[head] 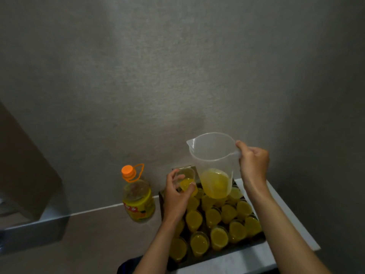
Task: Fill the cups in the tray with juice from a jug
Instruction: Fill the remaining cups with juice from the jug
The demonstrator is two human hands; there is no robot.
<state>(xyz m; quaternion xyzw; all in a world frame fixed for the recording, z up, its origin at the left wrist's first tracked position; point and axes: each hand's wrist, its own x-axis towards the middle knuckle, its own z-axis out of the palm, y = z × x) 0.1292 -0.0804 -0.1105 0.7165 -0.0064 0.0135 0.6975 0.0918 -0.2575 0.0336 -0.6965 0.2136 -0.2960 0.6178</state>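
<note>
**Jug held up, one cup lifted off the tray**

Clear plastic jug (212, 163) is gripped by its handle in the right hand (253, 165), held upright above the tray's far end, w/ yellow juice pooled at the bottom. A clear cup (186, 179), approx. half full, is held tilted in the left hand (175, 196), fingers curled round it, just beside the jug. Below, the dark tray (217, 256) is packed w/ filled cups (218, 237). An orange-capped juice bottle (138, 200) is stood left of the tray.

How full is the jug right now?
Nearly empty: the jug in the right hand holds juice only near its bottom.
</note>
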